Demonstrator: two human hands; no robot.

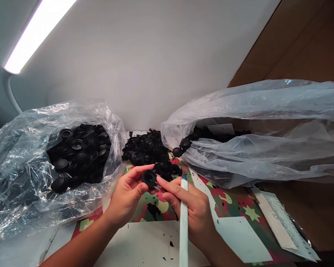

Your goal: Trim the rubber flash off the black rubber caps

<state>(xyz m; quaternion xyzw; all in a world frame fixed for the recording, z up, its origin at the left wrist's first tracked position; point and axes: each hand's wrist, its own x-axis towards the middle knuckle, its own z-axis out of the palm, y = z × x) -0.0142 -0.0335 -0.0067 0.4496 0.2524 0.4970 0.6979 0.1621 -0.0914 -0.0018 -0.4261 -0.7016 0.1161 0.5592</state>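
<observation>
A round black rubber part (149, 178), ringed and hollow in its middle, is pinched between the thumb and fingers of my left hand (127, 194). Close beside it, my right hand (193, 205) is closed around a thin metal-tipped tool (158, 188), whose tip is at the part's lower right edge. Whether that tip is a blade or tweezers I cannot tell. A long pale stick (184, 222) with a dark blue end crosses in front of my right hand; its lower end runs out of view. Just beyond the hands lies a heap of black rubber parts and scraps (147, 148).
On the left, a clear plastic bag (22, 148) holds many black round parts (82, 154). Another plastic bag (256, 148) lies open at right, against cardboard (320, 48). A lamp (41, 33) hangs upper left. Black scraps dot the patterned sheet (239, 207) and white surface (144, 241).
</observation>
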